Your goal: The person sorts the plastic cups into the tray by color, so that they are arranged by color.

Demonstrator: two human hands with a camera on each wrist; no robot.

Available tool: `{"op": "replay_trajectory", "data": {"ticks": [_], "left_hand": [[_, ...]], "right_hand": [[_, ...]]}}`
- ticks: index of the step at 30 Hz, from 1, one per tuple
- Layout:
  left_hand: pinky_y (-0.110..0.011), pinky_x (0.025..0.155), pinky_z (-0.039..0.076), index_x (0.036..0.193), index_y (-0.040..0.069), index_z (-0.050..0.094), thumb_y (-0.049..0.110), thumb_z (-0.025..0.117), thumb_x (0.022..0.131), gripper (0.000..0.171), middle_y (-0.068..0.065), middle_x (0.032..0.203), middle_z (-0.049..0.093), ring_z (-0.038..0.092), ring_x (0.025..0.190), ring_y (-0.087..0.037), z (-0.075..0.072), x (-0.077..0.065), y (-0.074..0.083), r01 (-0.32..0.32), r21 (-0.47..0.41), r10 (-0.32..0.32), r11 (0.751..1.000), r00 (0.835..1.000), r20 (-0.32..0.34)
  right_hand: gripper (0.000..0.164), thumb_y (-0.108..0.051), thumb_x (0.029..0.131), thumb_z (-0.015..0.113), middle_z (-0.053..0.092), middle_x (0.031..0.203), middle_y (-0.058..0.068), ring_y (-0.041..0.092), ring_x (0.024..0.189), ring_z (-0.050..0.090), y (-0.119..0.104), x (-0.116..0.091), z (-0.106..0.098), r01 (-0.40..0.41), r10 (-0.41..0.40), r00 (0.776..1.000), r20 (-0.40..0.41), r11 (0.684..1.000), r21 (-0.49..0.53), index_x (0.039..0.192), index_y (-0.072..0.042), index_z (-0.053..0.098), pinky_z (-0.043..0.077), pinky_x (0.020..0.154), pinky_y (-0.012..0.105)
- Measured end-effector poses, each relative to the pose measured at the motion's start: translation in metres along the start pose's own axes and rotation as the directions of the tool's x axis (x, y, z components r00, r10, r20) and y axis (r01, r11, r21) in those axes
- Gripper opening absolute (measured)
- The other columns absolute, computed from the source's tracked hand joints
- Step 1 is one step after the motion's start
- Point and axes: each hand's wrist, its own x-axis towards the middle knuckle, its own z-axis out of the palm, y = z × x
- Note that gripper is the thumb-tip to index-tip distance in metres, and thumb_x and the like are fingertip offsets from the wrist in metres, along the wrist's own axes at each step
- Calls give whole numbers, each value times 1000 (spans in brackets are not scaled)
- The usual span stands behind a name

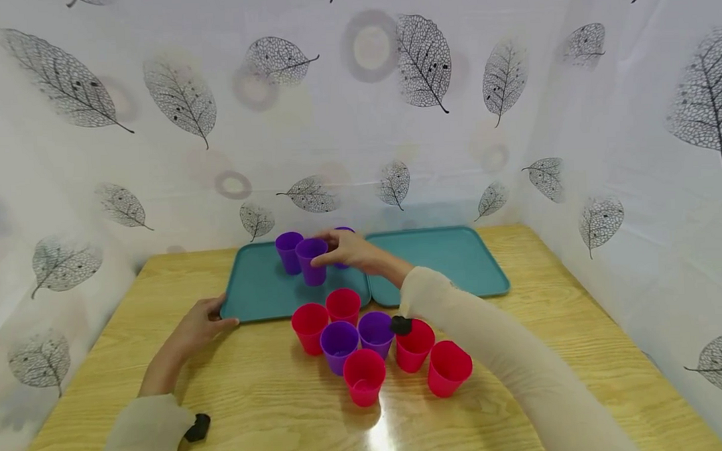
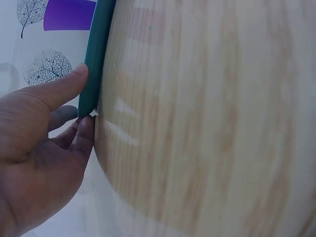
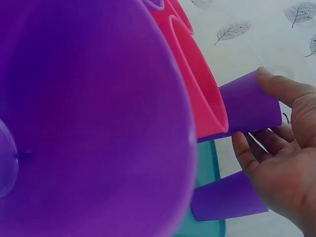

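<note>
A white leaf-print curtain (image 1: 334, 137) is hung behind a wood-grain table (image 1: 254, 402), on which a right teal tray (image 1: 446, 265) and a left teal tray (image 1: 252, 289) are laid side by side. The left tray's near left corner is gripped between thumb and fingers by the left hand (image 1: 199, 327), while a purple tumbler (image 1: 312, 267) is grasped upright over that tray by the right hand (image 1: 351, 249), near two other purple tumblers (image 1: 290, 256); nearer the viewer, five red tumblers (image 1: 310, 330) and two purple ones are stood mouth-up on the table
</note>
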Motion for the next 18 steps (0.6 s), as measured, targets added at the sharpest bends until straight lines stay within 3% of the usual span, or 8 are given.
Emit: {"op": "replay_trajectory", "data": {"ticks": [8,18], "left_hand": [[-54,95,51,149,-24,23,12,66,102,73,-46,146,37,50,128,-54,0,0,0,-7,-6,7,1000,1000,0],[-48,92,53,149,-24,21,10,65,103,73,-46,145,39,54,123,-50,0,1,-1,-4,-25,5,1000,1000,7]], "right_hand": [[61,-3,91,78,69,125,14,19,112,63,3,4,2,-19,18,1000,17,1000,24,146,1,53,52,92,27],[65,-3,87,82,68,127,16,20,109,64,5,3,3,-89,91,996,16,994,-61,146,3,53,54,94,30]]}}
